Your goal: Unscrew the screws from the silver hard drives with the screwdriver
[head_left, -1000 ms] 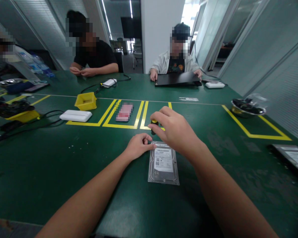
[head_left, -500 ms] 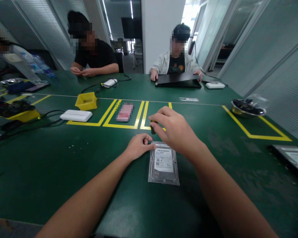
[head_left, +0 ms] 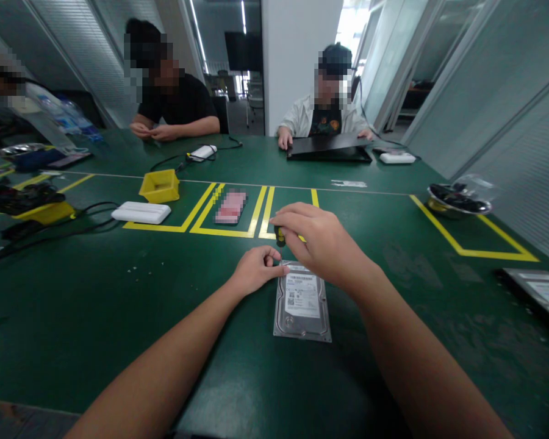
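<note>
My left hand (head_left: pixel 255 271) half-curled, thumb at the far-left corner of a rectangular silver metal hard drive (head_left: pixel 303 299); can't tell if it grips. My right hand (head_left: pixel 318 238) closed round an upright black-and-yellow screwdriver (head_left: pixel 280 238). Drive lies on green tabletop (head_left: pixel 165 341).

White label (head_left: pixel 302 296) on hard drive (head_left: pixel 302 326) — print too small; nothing legible

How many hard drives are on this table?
2: one hard drive touched by the left hand, another hard drive, cropped, far right. Clutter at left may hide more.
</note>
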Demonstrator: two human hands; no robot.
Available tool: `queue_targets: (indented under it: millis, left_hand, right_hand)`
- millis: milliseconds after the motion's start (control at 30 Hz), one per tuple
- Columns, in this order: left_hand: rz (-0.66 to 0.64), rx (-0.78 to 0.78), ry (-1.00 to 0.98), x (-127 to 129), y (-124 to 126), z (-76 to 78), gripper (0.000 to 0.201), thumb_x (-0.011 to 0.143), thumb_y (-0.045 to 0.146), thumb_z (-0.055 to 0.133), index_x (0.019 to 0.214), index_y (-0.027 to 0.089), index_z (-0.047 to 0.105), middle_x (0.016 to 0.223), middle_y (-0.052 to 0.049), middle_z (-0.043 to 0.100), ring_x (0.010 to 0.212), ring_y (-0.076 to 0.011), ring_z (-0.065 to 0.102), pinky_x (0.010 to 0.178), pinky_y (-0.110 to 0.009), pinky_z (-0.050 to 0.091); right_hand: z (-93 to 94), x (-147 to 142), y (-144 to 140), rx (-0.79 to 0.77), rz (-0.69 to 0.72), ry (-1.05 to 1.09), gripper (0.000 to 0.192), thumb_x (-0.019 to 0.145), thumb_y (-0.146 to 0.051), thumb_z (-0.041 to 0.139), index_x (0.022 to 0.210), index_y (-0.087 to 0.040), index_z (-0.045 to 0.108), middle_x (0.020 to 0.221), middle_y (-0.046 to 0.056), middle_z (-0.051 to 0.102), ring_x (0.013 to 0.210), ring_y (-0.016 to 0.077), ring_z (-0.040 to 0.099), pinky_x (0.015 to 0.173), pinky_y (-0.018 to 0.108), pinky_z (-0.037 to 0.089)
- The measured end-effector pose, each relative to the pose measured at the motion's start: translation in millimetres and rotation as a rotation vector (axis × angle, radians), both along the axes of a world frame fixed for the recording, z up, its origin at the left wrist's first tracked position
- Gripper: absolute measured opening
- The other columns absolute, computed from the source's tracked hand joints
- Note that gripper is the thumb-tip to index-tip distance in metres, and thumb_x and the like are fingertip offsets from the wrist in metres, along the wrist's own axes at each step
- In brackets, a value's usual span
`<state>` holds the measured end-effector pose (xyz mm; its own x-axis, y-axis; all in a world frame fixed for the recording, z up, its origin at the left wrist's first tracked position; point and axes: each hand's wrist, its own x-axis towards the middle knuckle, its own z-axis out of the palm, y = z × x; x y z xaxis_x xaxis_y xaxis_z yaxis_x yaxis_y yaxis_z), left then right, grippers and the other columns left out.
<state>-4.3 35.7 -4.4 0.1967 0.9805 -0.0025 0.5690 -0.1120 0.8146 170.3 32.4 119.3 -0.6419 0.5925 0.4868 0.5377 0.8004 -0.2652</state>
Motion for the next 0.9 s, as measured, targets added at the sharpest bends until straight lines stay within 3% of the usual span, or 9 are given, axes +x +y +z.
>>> queue_targets:
  millis: [167,367,600,900]
  left_hand:
    - [-0.002,0.006,-0.007,-0.8,0.4,-1.2,0.035,0.068,0.044,0.077,0.082,0.017,0.061,0.061,0.007,0.048,0.054,-0.0105,0.043,0.053,-0.025,0.028]
    - [-0.003,-0.002,0.003,-0.6,0.2,-0.6,0.035,0.068,0.044,0.076,0.083,0.017,0.062,0.060,0.007,0.048,0.053,-0.0100,0.043,0.052,-0.024,0.028]
    - [-0.016,0.000,-0.015,-1.2,0.6,-2.6,0.035,0.069,0.044,0.076,0.086,0.017,0.063,0.061,0.007,0.048,0.053,-0.0101,0.043,0.052,-0.024,0.029]
    - [-0.015,-0.006,-0.021,-1.5,0.4,-2.7,0.036,0.069,0.045,0.077,0.086,0.017,0.063,0.061,0.007,0.048,0.053,-0.0101,0.043,0.052,-0.024,0.028]
  right_hand:
    - [-0.9,-0.2,1.2,0.012,-0.052,0.023,0.016,0.092,-0.019,0.054,0.098,-0.015,0.068,0.106,0.009,0.061,0.096,0.0181,0.058,0.087,0.031,0.046]
    - [-2.4,0.4,1.8,0.065,-0.013,0.028,0.029,0.088,-0.007,0.049,0.111,-0.010,0.066,0.113,0.009,0.067,0.104,0.0205,0.060,0.096,0.034,0.044]
    - [-5.8,0.4,5.2,0.062,-0.093,0.084,0.024,0.090,-0.012,0.052,0.103,-0.013,0.071,0.107,0.010,0.064,0.098,0.0184,0.060,0.087,0.031,0.048]
    - [-3.4,2.0,4.7,0.029,-0.037,0.059,0.028,0.089,-0.008,0.047,0.108,-0.012,0.068,0.110,0.009,0.064,0.102,0.0183,0.059,0.091,0.030,0.046]
